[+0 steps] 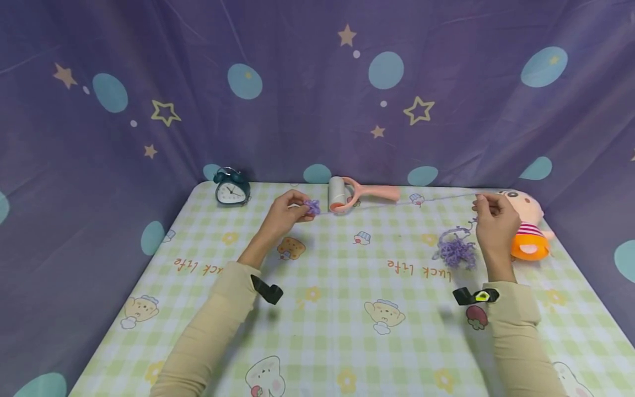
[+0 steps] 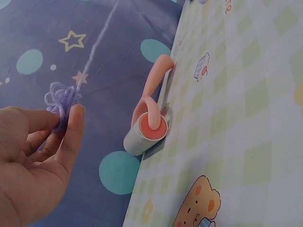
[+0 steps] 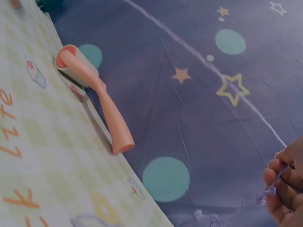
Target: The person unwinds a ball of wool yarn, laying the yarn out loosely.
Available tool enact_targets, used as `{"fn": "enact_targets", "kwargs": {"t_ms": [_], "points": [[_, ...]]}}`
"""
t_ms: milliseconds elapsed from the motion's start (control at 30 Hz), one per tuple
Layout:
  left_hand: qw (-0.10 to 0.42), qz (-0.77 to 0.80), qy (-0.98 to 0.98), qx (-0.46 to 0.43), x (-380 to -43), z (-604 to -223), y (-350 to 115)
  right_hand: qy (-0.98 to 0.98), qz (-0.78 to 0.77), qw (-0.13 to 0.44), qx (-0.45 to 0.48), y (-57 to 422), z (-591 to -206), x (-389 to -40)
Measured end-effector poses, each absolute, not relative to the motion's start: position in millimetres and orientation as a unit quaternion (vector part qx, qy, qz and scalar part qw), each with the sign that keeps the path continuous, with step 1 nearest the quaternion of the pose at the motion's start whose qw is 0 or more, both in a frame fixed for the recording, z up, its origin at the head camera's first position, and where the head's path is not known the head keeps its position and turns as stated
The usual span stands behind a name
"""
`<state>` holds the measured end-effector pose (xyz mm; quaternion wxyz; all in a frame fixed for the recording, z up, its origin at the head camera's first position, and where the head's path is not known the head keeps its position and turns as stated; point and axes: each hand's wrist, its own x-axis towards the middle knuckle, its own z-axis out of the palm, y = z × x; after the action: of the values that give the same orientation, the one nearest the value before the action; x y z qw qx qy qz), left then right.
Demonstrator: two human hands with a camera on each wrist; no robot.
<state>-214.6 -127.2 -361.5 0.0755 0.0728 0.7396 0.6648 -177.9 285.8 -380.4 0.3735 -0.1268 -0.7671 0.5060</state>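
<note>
My left hand (image 1: 288,212) pinches a small looped bundle of purple yarn (image 2: 62,101) between thumb and fingers. From that bundle a single strand (image 3: 189,47) runs taut across to my right hand (image 1: 496,218), whose thumb and fingertips grip it. Below the right hand the strand trails down to a loose, tangled purple yarn pile (image 1: 457,252) on the tablecloth. Both hands are raised over the back half of the table, wide apart.
On the checked tablecloth (image 1: 327,331), a dark green alarm clock (image 1: 231,190) stands at back left. A lint roller with a pink handle (image 1: 379,192) lies at the back middle. Behind my right hand is a doll in orange (image 1: 529,246). Purple curtains (image 1: 307,110) enclose the table.
</note>
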Motion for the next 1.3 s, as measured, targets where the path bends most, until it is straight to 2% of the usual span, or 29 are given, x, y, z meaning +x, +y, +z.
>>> {"fn": "enact_targets", "kwargs": {"t_ms": [367,633,1033,1300], "points": [[0.086,0.672,0.730,0.089,-215.8,-361.9,-130.1,-0.748,0.518,0.376,-0.178,308.7,-381.8,-173.4],[0.079,0.611,0.778,0.122,-215.3,-363.0,-133.7,-0.738,0.524,0.377,-0.198,315.7,-382.1,-172.2],[0.043,0.572,0.813,0.095,-216.9,-364.0,-137.0,-0.719,0.524,0.408,-0.206,328.7,-378.9,-169.6],[0.019,0.575,0.817,0.049,-219.4,-365.3,-140.4,-0.724,0.521,0.388,-0.230,334.4,-374.6,-165.8]]}}
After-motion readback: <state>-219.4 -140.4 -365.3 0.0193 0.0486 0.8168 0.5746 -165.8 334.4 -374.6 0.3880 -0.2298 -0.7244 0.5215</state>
